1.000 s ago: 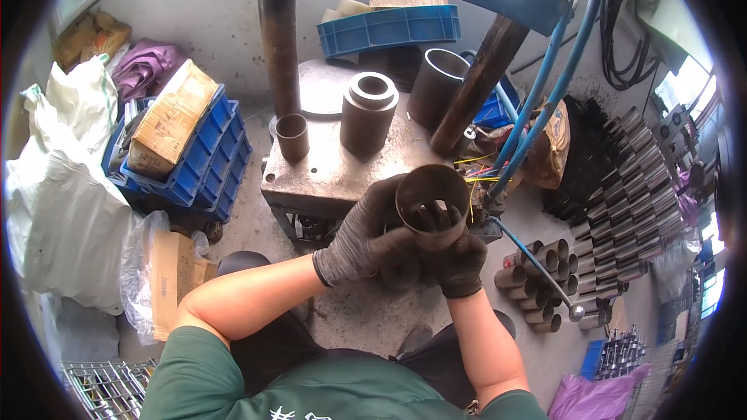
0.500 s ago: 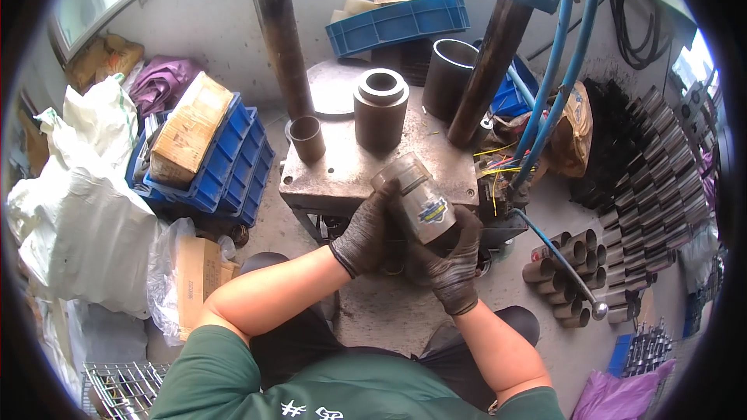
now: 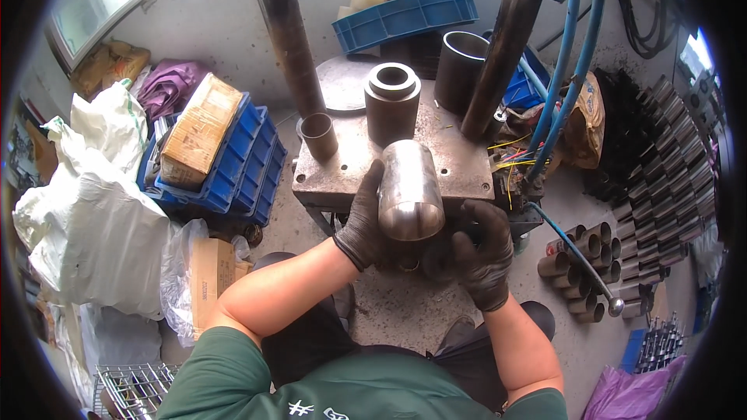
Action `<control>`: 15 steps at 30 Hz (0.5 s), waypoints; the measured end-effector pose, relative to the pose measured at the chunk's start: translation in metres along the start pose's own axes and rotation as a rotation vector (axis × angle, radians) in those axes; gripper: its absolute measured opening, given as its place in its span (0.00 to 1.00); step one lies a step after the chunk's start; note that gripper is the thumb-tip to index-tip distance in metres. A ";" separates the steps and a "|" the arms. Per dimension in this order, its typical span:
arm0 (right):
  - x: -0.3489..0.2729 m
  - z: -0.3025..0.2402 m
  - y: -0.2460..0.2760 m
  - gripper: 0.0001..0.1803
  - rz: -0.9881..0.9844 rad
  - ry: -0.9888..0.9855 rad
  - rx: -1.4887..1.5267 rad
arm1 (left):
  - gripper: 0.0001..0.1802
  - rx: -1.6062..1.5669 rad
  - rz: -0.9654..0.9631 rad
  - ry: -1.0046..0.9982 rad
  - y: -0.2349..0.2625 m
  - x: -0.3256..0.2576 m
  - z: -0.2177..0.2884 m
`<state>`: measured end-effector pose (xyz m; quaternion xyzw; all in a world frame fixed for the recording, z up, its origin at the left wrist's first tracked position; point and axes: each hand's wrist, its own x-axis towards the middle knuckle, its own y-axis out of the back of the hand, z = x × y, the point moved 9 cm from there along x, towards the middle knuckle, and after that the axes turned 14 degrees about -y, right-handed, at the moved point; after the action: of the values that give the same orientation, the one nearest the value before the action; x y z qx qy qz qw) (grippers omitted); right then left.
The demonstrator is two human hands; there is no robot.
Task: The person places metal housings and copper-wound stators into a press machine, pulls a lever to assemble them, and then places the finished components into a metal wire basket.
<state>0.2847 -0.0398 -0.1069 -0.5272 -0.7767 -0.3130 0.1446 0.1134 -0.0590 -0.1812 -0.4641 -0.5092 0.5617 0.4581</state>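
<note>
- Left grip [image 3: 362, 222]: clamping on the tube from its left side, thumb lying along the wall; apparently bearing the weight alone.
- Tube [image 3: 410, 179]: bright metal; resting in the left grip, between both hands, leaning at a tilt and showing its outer wall, presumably for easy viewing.
- Right grip [image 3: 484, 257]: hovering just right of the tube, not touching; fingers curling loosely, standing apart from the thumb, holding nothing; seemingly leaving the wall uncovered.
- Table [image 3: 331, 173]: extending beyond both grips, carrying three upright pieces.
- Stepped cylinder [image 3: 392, 118]: standing beyond the left grip, near mid-table, probably for central reach.
- Ring [image 3: 320, 137]: standing beyond and left of the left grip, probably sitting clear of the middle.
- Wide cylinder [image 3: 457, 74]: standing farther beyond the right grip, beside a post [image 3: 502, 62].
- Floor tubes [image 3: 580, 272]: lying stacked right of the right grip, presumably nesting for saving room.
</note>
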 end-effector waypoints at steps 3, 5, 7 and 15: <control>-0.001 0.040 -0.004 0.20 -0.094 -0.403 0.522 | 0.54 -0.042 0.025 0.034 -0.002 0.001 0.001; -0.002 0.043 -0.005 0.17 -0.091 -0.483 0.577 | 0.55 -0.035 0.032 0.036 0.000 0.002 0.002; -0.007 0.054 -0.005 0.18 -0.039 -0.619 0.678 | 0.57 -0.028 0.040 0.039 0.002 0.002 0.003; -0.008 0.053 -0.004 0.18 -0.082 -0.576 0.714 | 0.59 -0.024 0.030 0.084 0.006 0.004 0.001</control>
<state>0.2895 -0.0131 -0.1528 -0.4787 -0.8647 0.1280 0.0828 0.1120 -0.0558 -0.1869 -0.5001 -0.4892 0.5426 0.4649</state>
